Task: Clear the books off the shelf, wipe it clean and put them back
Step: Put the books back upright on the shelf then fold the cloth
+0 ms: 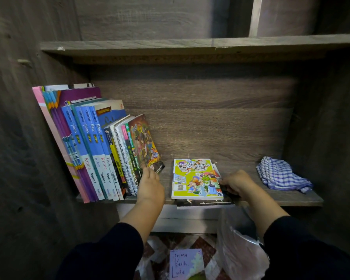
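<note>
My blue workbooks (93, 150) say "Fokus" up the spines, then Kimia, Biologi, Kimia, Fizik, each "Tingkatan 4". The yellow spine (117, 164) reads "Cerita Hantu". Purple note (187, 263) on the floor: "Terima Kasih, Luka".

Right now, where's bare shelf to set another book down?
Widest bare patch: shelf board between the flat comic stack and the checked cloth, behind the right hand. A narrower strip lies between the leaning books and the stack, but the left hand fills it. The left end is crowded.
</note>
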Tool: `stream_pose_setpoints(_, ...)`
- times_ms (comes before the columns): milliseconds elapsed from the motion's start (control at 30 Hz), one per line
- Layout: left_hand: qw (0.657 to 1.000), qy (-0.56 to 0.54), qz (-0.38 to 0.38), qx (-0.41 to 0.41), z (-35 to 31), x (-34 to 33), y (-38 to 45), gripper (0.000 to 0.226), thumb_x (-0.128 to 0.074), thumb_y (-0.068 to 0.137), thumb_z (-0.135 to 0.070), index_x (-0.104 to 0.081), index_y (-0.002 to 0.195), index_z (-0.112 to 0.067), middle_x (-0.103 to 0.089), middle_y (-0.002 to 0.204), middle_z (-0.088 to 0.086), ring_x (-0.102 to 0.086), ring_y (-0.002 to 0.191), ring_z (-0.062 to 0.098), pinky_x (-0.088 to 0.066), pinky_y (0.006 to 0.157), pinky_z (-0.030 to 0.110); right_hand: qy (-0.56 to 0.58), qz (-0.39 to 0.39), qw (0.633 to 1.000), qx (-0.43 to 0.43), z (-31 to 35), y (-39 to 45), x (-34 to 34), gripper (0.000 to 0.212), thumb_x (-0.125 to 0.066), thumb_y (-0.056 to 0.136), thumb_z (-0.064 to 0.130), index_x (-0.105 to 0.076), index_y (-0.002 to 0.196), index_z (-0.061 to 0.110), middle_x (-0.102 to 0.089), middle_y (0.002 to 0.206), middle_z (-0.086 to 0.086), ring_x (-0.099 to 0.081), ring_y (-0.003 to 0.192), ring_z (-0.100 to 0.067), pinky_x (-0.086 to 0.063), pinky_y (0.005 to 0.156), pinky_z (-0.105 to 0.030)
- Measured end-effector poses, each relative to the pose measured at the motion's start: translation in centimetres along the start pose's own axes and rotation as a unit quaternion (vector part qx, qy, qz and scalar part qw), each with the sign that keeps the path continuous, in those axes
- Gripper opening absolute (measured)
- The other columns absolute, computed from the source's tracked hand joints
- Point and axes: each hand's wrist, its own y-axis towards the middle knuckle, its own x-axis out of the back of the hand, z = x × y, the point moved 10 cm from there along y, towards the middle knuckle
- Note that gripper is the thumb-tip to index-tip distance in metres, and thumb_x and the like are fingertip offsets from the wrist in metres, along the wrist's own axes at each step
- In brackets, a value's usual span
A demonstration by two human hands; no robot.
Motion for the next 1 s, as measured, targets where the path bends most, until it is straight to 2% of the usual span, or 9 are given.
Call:
stream_pose_setpoints(200,0.998,-0.059,-0.033,-0.007,0.3,1.3,-0.1,0.038,-0.041,0.096,-0.019,-0.056,0.130,-0.009,-0.046,0.140,0.020,-0.034,0.131,0.037,-0.012,0.115,0.055,-0.008,0.002,1.000,-0.006,0.0,-0.5,-0.1,0.032,-0.068,0.082,0.003,-0.050,0.055,0.002,-0.050,0.050,-0.012,-0.044,0.039,-0.018,-0.033,0.036,-0.018)
stream_pose_setpoints(367,0.977,-0.205,-0.060,-0.009,0.4,2.0,0.0,0.032,-0.049,0.089,-0.009,-0.060,0.119,-0.007,-0.056,0.127,0.016,-0.041,0.124,0.033,-0.029,0.108,0.045,-0.022,-0.018,1.000,-0.005,0.0,-0.3,0.2,0.035,-0.068,0.080,0.001,-0.047,0.052,0.003,-0.040,0.021,0.000,-0.035,0.016,-0.010,-0.028,0.030,-0.013)
stream_pose_setpoints(467,0.885,-0.462,-0.034,0.047,1.4,1.8,0.7,0.024,-0.048,0.089,-0.006,-0.062,0.108,-0.003,-0.062,0.116,0.017,-0.047,0.122,0.032,-0.046,0.094,0.039,-0.015,-0.025,1.000,-0.009,-0.1,-0.2,0.2,0.034,-0.069,0.078,0.002,-0.048,0.052,0.002,-0.045,0.028,-0.006,-0.041,0.023,-0.016,-0.030,0.032,-0.014)
stream_pose_setpoints(567,0.772,-0.630,0.042,0.071,0.1,1.1,1.2,0.029,-0.047,0.097,-0.022,-0.064,0.104,0.001,-0.066,0.107,0.016,-0.062,0.102,0.032,-0.050,0.082,0.036,-0.010,-0.039,0.999,-0.001,0.0,0.3,0.2,0.032,-0.073,0.076,0.009,-0.050,0.053,0.004,-0.050,0.049,-0.010,-0.045,0.040,-0.019,-0.035,0.042,-0.020)
stream_pose_setpoints(733,0.652,-0.745,0.100,0.099,-1.1,0.9,1.4,0.008,-0.065,0.085,-0.013,-0.061,0.082,-0.008,-0.068,0.089,0.008,-0.065,0.084,0.023,-0.052,0.070,0.031,0.014,0.007,1.000,-0.002,0.2,0.4,-1.0,0.030,-0.079,0.073,0.013,-0.051,0.065,0.004,-0.056,0.059,-0.011,-0.051,0.048,-0.020,-0.041,0.050,-0.024)
stream_pose_setpoints(833,0.511,-0.834,0.164,0.126,-1.6,-0.3,1.3,0.024,-0.070,0.080,0.000,-0.050,0.071,-0.010,-0.055,0.066,0.004,-0.045,0.055,0.014,-0.035,0.048,0.022,0.035,0.029,0.999,-0.008,0.2,0.3,-1.3,0.022,-0.074,0.076,0.002,-0.053,0.070,0.000,-0.061,0.053,-0.011,-0.057,0.042,-0.021,-0.044,0.045,-0.022)
stream_pose_setpoints(867,0.484,-0.847,0.183,0.125,-1.8,-0.2,0.9,0.023,-0.069,0.080,0.004,-0.051,0.071,-0.009,-0.052,0.063,0.005,-0.039,0.051,0.012,-0.030,0.047,0.021,0.054,0.048,0.997,-0.012,0.3,0.3,-1.5,0.018,-0.073,0.076,-0.001,-0.056,0.072,-0.002,-0.064,0.051,-0.012,-0.061,0.042,-0.021,-0.050,0.047,-0.026)
stream_pose_setpoints(933,0.442,-0.866,0.201,0.119,-2.0,0.1,0.5,0.016,-0.064,0.082,0.008,-0.057,0.077,-0.006,-0.055,0.067,0.007,-0.045,0.054,0.014,-0.034,0.049,0.022,0.101,0.080,0.992,-0.018,0.6,0.1,-1.8,0.016,-0.073,0.075,-0.001,-0.061,0.083,-0.008,-0.070,0.069,-0.020,-0.070,0.061,-0.029,-0.058,0.066,-0.047)
stream_pose_setpoints(1000,0.391,-0.893,0.199,0.101,-1.9,1.2,0.4,0.019,-0.058,0.084,0.012,-0.062,0.097,-0.002,-0.066,0.090,0.010,-0.063,0.081,0.025,-0.051,0.068,0.032,0.126,0.112,0.986,-0.011,1.1,-0.1,-1.9,0.027,-0.074,0.073,0.002,-0.064,0.095,-0.010,-0.072,0.088,-0.023,-0.071,0.079,-0.035,-0.055,0.079,-0.056)
